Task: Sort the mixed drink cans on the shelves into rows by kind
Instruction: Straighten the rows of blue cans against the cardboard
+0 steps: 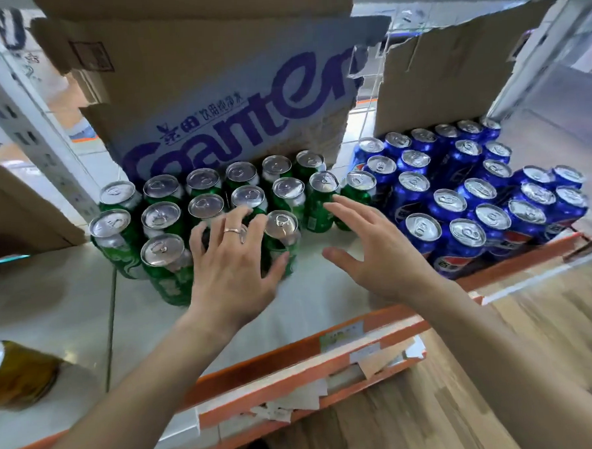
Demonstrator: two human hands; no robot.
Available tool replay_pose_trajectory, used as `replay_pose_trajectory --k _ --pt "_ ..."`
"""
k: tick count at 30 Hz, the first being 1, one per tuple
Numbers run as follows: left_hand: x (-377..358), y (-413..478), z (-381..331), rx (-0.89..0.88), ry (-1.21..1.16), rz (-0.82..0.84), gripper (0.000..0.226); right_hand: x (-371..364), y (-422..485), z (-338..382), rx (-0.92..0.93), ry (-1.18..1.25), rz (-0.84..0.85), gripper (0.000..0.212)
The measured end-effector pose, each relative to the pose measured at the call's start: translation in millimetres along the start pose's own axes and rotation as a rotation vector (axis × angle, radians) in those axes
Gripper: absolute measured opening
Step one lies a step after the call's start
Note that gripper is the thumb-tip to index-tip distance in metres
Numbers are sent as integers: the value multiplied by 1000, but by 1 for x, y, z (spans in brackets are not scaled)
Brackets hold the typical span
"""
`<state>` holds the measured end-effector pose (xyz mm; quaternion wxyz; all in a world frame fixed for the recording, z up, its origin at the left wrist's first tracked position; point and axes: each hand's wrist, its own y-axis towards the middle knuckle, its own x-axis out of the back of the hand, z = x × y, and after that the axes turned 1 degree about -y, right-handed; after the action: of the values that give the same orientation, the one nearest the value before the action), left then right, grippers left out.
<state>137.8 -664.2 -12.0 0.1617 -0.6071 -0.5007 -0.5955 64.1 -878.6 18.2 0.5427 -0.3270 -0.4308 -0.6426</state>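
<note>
Green cans (164, 217) sit under your left hand (231, 265), fingers splayed open. Your right hand (375, 251) hovers open beside the blue cans (476, 190).

- Left hand (231, 262) palm down, fingers (216, 228) spread and slightly bent, thumb stretched out to the right of them
- Right hand (375, 251) flat, fingers straight and close together, thumb held apart to their left
- Left forearm (125, 387) and right forearm (500, 351) bare, reaching forward; the hands near each other, not touching
</note>
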Motion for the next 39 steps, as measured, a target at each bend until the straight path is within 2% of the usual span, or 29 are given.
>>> replay_pose_trajectory --k 6,15,22,29,39 --pt "-7 8 -86 -81 -32 3 60 52 -46 -55 -4 -9 -95 65" --pt "-40 13 -257 -189 -109 77 57 138 -139 -175 -79 -24 -217 62" --pt "-73 9 -362 -245 -113 176 65 184 -202 -251 -179 -50 -205 58" --pt "-88 24 -405 -273 -136 204 63 213 -215 -301 -223 -5 -209 56" --pt "-113 106 -421 -262 -128 182 57 236 -155 -356 -262 28 -185 53"
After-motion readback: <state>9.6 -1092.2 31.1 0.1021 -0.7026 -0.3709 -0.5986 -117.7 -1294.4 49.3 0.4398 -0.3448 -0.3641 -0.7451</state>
